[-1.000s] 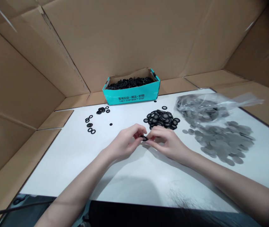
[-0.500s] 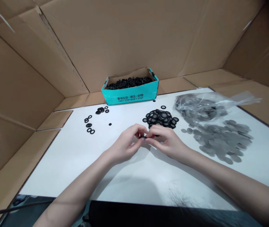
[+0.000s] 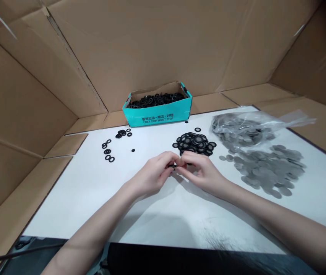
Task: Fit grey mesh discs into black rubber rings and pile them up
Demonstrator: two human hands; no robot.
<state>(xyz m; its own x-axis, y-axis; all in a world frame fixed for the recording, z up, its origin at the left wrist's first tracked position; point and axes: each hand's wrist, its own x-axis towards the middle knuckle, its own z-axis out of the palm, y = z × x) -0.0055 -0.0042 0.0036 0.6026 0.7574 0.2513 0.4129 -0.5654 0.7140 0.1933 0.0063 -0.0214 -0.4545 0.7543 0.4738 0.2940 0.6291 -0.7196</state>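
My left hand [image 3: 154, 173] and my right hand [image 3: 201, 170] meet over the middle of the white table [image 3: 99, 198], fingertips pinched together on one small black ring [image 3: 172, 166]. Most of the ring is hidden by the fingers. Just behind the hands lies a pile of black rings with grey centres [image 3: 195, 143]. To the right spreads a heap of loose grey discs [image 3: 268, 168].
A teal box [image 3: 158, 112] full of black rings stands at the back. A clear plastic bag [image 3: 248, 128] of grey discs lies at the right rear. Loose black rings [image 3: 108, 151] are scattered at the left. Cardboard walls surround the table.
Both hands have stayed together on the ring, with only small finger movements; the fingertips have closed a little tighter over it.
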